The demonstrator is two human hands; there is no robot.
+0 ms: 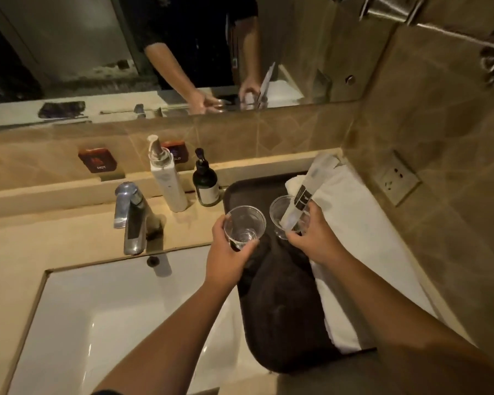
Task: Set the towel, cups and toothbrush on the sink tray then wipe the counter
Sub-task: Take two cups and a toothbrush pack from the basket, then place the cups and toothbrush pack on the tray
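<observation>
Toothbrush packet: lower end hidden behind the right hand; contents not discernible through the wrapper. Tray: near edge lost in shadow, right side covered by the towel. Bases of both cups masked by fingers. Dark bottle label too small to read.

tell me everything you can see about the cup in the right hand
The right-hand cup is clear, looks like thin plastic, with a round open rim wider than its base. It is tilted, mouth toward the left, over the far part of the dark tray. A white sachet with a black label stands in it, leaning out toward the white towel. The right hand grips its near side. Whether its base touches the tray cannot be told.
</observation>
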